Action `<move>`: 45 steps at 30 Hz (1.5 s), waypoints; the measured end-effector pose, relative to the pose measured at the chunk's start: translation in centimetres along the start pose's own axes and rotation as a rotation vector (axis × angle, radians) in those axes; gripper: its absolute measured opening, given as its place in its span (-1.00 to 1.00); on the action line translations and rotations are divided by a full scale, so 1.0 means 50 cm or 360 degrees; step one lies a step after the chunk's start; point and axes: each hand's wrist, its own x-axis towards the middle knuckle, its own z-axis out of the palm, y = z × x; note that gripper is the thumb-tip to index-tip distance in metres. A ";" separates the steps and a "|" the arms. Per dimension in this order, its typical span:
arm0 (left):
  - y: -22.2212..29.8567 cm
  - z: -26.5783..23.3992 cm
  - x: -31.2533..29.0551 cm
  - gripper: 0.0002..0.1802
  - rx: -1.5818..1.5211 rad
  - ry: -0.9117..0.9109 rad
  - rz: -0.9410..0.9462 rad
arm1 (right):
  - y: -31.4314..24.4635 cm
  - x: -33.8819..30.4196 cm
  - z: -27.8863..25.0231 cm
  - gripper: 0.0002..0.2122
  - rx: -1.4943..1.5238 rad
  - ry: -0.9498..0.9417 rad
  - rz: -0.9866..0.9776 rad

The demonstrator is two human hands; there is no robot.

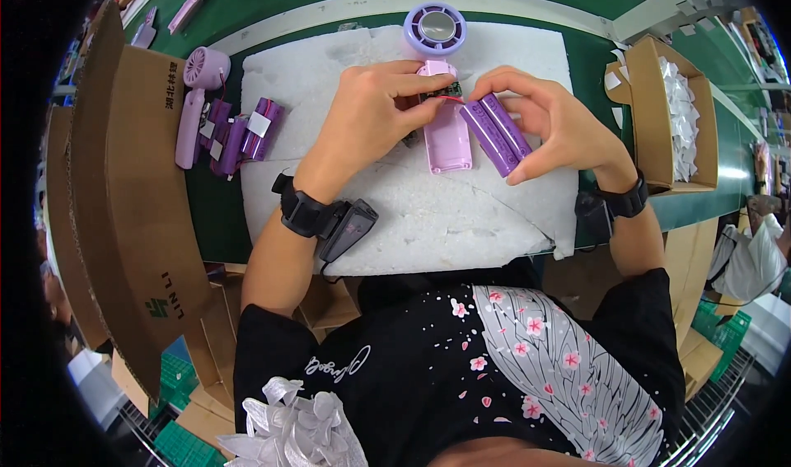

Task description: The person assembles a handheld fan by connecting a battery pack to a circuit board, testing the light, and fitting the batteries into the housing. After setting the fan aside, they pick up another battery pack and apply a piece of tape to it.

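A handheld fan lies on the white foam board [395, 228], its round purple head [434, 28] pointing away from me. Its pink handle shell [449, 141] is open toward me. My left hand [375, 104] is closed at the upper part of the shell, thumb and fingers around a small circuit board [445, 90] and a red wire. In my right hand [554, 117], thumb and fingers grip a purple battery pack [497, 133] of two cells, tilted just right of the shell. The red wire runs between the board and the pack's upper end.
More purple battery packs [259, 129] and another purple fan [206, 69] lie at the left, beside a tall cardboard box [140, 162]. A smaller carton [651, 112] with white paper pieces stands at the right. A pale rail [329, 12] crosses the green table behind the foam.
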 end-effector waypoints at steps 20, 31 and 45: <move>-0.001 -0.006 0.005 -0.70 -0.0019 -0.0131 0.0052 | 0.040 0.009 0.065 -0.33 -0.1371 0.0370 -0.0586; 0.013 -0.023 0.008 -0.66 0.0021 -0.0298 -0.0059 | 0.034 0.000 0.087 -0.43 -0.1478 0.0457 -0.0615; -0.008 -0.012 0.006 -0.69 -0.0037 -0.0219 0.0051 | 0.041 -0.003 0.107 -0.61 -0.1693 0.0661 -0.0682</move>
